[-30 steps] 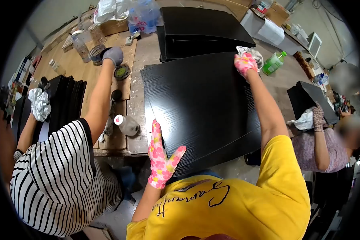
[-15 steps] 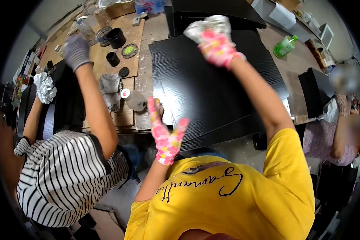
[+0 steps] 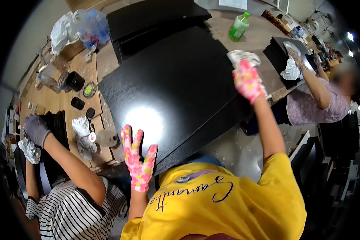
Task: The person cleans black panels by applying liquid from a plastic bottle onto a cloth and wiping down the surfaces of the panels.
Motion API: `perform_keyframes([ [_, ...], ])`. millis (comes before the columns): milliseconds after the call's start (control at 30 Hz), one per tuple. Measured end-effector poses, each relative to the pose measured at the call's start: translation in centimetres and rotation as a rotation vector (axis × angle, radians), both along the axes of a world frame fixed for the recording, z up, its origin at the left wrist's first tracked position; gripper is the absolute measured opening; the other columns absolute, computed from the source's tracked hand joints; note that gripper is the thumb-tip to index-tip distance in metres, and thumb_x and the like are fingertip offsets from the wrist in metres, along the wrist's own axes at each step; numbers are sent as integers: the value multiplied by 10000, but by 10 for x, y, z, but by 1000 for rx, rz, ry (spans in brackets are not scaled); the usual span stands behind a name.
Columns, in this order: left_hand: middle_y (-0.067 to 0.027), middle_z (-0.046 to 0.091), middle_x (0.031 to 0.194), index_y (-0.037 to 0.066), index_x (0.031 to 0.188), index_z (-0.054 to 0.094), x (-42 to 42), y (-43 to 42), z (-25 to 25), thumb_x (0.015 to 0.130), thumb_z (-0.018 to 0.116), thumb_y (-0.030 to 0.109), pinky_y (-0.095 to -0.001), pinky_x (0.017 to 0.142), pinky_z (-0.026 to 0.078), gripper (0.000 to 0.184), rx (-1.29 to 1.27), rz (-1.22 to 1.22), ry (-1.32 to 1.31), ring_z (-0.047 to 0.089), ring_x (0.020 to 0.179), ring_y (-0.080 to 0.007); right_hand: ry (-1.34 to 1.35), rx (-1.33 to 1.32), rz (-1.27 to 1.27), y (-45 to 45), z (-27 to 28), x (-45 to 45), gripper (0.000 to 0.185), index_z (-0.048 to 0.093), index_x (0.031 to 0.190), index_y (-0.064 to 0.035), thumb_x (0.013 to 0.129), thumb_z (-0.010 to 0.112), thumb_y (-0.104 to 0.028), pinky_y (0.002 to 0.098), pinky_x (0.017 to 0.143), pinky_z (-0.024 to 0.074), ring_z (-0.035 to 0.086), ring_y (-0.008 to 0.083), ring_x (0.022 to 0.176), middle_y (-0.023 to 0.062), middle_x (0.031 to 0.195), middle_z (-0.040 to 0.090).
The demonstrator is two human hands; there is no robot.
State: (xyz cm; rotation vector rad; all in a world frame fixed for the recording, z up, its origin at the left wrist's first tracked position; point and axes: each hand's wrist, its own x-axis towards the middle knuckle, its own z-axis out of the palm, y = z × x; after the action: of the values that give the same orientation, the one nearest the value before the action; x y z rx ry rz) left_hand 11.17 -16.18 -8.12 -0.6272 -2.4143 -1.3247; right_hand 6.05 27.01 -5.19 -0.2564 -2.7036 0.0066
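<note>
A glossy black panel (image 3: 172,80) with wood grain lies in front of me, on top of at least one more black panel. My left hand (image 3: 139,162), in a pink flowered glove, rests at the panel's near left edge with its fingers spread. In the same kind of glove, my right hand (image 3: 249,80) is closed on a crumpled white cloth (image 3: 238,58) at the panel's right edge. More black panels (image 3: 148,18) are stacked beyond it.
A co-worker in stripes (image 3: 76,212) is at the left, another person (image 3: 316,96) at the right. Bottles and jars, among them a clear bottle (image 3: 107,138) and black cup (image 3: 75,81), stand left. A green bottle (image 3: 239,27) lies beyond the panel.
My right hand has swept the cloth from the panel's far part to its right edge. My left hand stays at the near left edge. The view has turned to the right.
</note>
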Motion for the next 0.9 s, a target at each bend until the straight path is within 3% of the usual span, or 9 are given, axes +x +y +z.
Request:
perform_keyframes([
  [67,-176,338,1539,78,1386,511,-1,3,3,804,757,113,-475,1160,248,632,73,-15,-28,292,1432,-367,-333,172,232,-78,22,10,386,597,1211,-65,887,546,-268,487,1045,372,532,404,1158,243,1219,587],
  [167,-191,252,1567,28,1464,369,-1,6,2,777,794,147,-443,1175,199,817,177,59,-90,244,1451,-333,-83,26,520,-150,-2,34,561,520,1342,-89,865,557,-383,463,1105,325,491,389,1250,221,1385,495],
  [267,-185,236,1571,15,1467,351,11,7,2,782,805,202,-450,1177,196,843,228,197,-173,226,1454,-336,301,2954,-98,-146,-13,34,579,494,1386,-100,943,464,-472,485,1120,304,441,401,1314,196,1452,449],
  [300,-177,226,1577,9,1461,359,12,-2,0,792,804,237,-471,1166,218,834,13,176,-115,232,1451,-345,310,2951,-114,-131,-8,26,579,494,1386,-100,943,464,-472,485,1120,304,441,401,1314,196,1452,449],
  [400,-221,347,1511,-50,1354,467,18,-3,6,797,794,285,-529,1141,250,728,-235,199,19,271,1418,-424,-57,4,156,-24,21,-16,516,572,1302,-65,980,466,-455,460,1103,334,452,368,1316,217,1385,514],
  [533,-232,408,1466,-74,1236,524,6,25,35,805,770,353,-579,1092,280,654,-556,123,202,318,1376,-463,-175,-517,-139,95,-1,-29,587,589,1237,-28,925,537,-523,431,1040,386,517,387,1232,234,1273,586],
  [733,-215,500,1361,-62,1150,614,19,46,50,782,791,329,-473,989,415,565,-522,135,-55,475,1224,-385,-166,-588,-101,154,-13,12,478,649,914,12,964,543,-452,410,804,462,618,305,854,187,900,682],
  [800,-104,564,1216,-20,1215,607,31,48,54,773,832,188,-241,714,481,537,-133,166,-350,560,818,-117,144,-676,-60,161,-51,32,455,642,866,32,976,559,-401,375,713,452,528,194,727,96,765,662],
  [900,-71,548,1148,40,1446,413,38,53,69,788,824,142,-188,631,438,782,65,171,-532,491,720,-43,-87,-992,6,130,12,56,409,636,864,22,979,576,-366,295,667,413,437,94,724,-3,726,576],
])
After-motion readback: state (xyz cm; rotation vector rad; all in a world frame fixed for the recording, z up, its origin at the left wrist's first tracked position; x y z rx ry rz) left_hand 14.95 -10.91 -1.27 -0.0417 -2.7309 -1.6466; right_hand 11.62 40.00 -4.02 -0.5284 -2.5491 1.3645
